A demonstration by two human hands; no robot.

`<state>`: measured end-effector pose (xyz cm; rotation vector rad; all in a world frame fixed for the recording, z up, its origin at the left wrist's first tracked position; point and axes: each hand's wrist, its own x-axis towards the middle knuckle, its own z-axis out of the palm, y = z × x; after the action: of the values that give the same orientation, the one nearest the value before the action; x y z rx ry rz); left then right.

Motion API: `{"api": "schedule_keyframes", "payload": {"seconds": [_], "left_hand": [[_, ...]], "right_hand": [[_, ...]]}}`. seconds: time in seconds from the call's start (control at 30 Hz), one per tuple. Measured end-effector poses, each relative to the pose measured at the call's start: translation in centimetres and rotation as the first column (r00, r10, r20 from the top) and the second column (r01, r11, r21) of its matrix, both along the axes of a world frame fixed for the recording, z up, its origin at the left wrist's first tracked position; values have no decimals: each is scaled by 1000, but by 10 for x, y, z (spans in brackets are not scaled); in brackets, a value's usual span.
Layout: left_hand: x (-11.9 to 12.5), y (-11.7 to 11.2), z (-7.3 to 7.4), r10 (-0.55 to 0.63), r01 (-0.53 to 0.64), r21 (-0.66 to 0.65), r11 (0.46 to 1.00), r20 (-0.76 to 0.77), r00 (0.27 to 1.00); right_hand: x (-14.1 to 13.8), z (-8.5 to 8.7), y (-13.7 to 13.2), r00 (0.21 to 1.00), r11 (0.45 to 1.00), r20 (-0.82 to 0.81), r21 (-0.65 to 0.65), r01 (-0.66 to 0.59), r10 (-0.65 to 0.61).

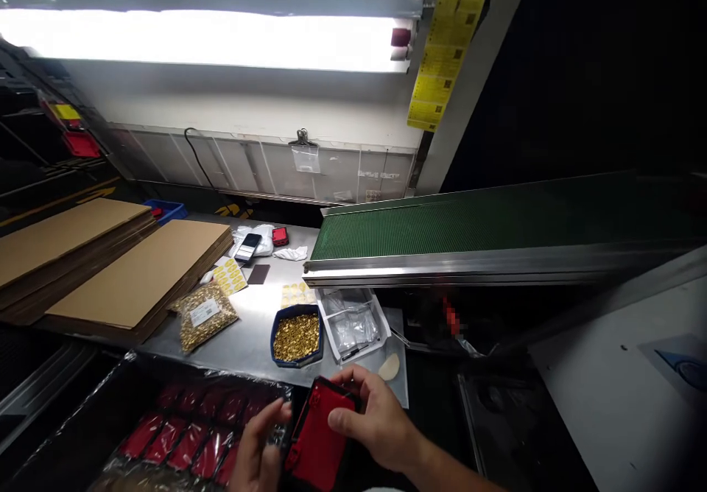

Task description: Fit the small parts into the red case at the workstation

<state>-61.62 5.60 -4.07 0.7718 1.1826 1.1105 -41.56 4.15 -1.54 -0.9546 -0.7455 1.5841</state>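
My right hand (375, 420) grips a red plastic case with a black edge (322, 437), thumb on its red face and fingers behind its top corner. Beside the case's left edge is my left hand (258, 444), fingers curled but apart, with nothing seen in them; whether it touches the case I cannot tell. Below and left, an open carton lined with clear film (129, 359) holds rows of wrapped red pieces (182, 444). Just beyond my hands, a blue bin (297, 362) is filled with small gold-coloured metal parts (297, 336).
A white tray of plastic bags (381, 339) sits beside the bin. Left of it lie a bag of gold parts (207, 317), sticker sheets (229, 276), a phone (248, 247) and stacked cardboard (143, 271). A green conveyor belt (442, 223) runs off rightward.
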Motion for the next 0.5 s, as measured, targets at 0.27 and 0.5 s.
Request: {"api": "schedule_keyframes", "payload": {"seconds": [0.27,0.5], "left_hand": [[21,-3,42,-391,533,-167,830,508,768],[29,-1,44,-323,305,128,944,154,934]], "right_hand": [[0,41,-12,903,949,418,233,-213,100],[-7,42,-18,878,993,472,114,29,-80]]}}
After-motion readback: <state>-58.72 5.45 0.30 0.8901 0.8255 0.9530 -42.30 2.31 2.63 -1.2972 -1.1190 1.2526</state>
